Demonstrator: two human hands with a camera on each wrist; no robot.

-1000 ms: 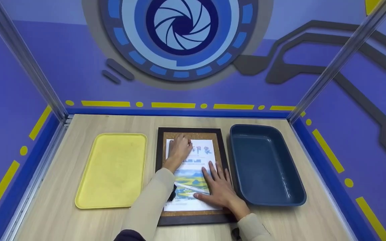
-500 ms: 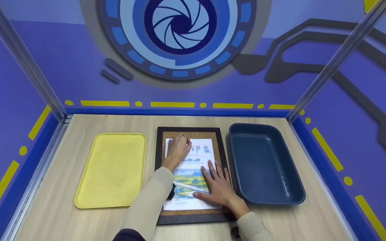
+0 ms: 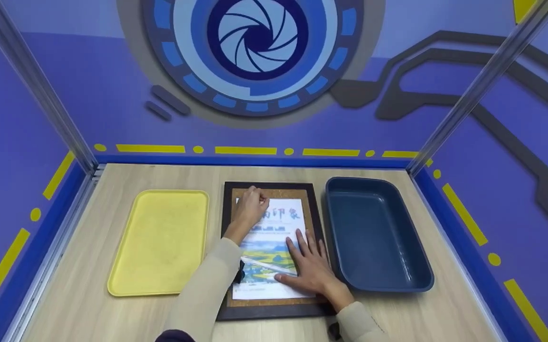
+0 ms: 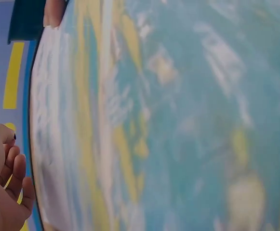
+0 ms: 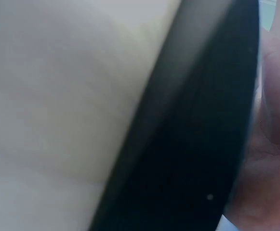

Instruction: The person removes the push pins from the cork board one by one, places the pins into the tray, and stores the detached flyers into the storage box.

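A white poster (image 3: 269, 249) with lettering and a painted landscape lies on a cork board (image 3: 281, 193) with a dark frame (image 3: 274, 311). My left hand (image 3: 249, 209) is at the poster's upper left, its fingers curled. In the left wrist view its fingertips pinch what looks like a small dark pin (image 4: 15, 136), mostly hidden. My right hand (image 3: 308, 267) rests flat with spread fingers on the poster's lower right part. The right wrist view is blurred and shows the dark frame edge beside part of that hand.
A yellow tray (image 3: 162, 242) lies left of the board on the wooden table (image 3: 112, 318). Close to the board's right side stands a deep dark blue bin (image 3: 373, 237). Purple panels (image 3: 79, 90) wall in the table at the back and sides.
My left hand has shifted slightly up and to the left, uncovering more of the poster's lettering. My right hand stays in place on the poster.
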